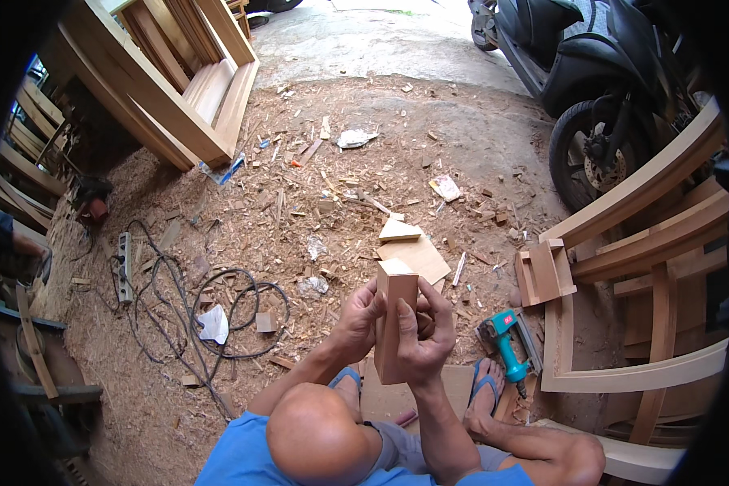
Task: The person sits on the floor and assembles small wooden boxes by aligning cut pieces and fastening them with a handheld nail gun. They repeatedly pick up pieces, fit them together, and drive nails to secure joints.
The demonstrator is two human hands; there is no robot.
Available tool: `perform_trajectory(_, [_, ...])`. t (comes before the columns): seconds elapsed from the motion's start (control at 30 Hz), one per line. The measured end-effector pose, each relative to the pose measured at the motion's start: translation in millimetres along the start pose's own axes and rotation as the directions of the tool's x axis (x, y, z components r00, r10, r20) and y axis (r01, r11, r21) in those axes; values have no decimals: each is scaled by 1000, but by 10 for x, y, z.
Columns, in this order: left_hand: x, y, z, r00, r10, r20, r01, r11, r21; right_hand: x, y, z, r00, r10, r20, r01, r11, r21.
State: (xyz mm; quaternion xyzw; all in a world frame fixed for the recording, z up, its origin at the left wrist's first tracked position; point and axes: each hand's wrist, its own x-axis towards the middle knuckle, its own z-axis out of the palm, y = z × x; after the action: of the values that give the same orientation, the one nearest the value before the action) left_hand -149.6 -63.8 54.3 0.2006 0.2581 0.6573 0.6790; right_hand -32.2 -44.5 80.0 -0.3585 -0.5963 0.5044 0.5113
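Observation:
In front of my body I hold an upright wooden block [392,356], long and squared, its pale end facing up. My left hand [355,326] grips its left side, the thumb resting against the wood. Around the right side my right hand [426,338] is closed, with its thumb pressed on the near face. Just beyond the block, a flat wooden board [429,261] lies on the ground with a small wedge-shaped offcut [399,232] at its far edge. A teal nail gun [506,344] rests to the right, near my right foot.
Wood chips cover the ground. At left lie a black cable [188,304] and a power strip [124,267]. Wooden frames stand far left [233,113] and right [559,340]. A motorbike [599,138] is parked far right. Another person's hand [29,245] shows at the left edge.

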Motion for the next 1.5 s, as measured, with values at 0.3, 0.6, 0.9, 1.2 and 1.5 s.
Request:
perform_trajectory(0.3, [-63, 13, 5, 1000, 11, 7, -11, 1000, 20, 12, -48, 22, 1000, -8, -20, 8, 999, -36])
perform_trajectory(0.6, [-107, 63, -30, 999, 19, 39, -31, 947, 318, 37, -81, 0, 997, 70, -42, -64, 989, 130])
perform_trajectory(0.9, [-109, -9, -64, 999, -16, -51, 28, 967, 255, 47, -107, -38, 984, 173, 32, -176, 966, 188])
perform_trajectory(1.2, [-98, 17, -413, 958, 193, -213, -71, 877, 475, 256, 738, -1843, 779, 548, -304, -438, 129, -889])
perform_trajectory(1.5, [-148, 203, -252, 927, 367, 72, -323, 691, 647, -220, 1764, -2579, 753, 507, -419, -462, -46, -886])
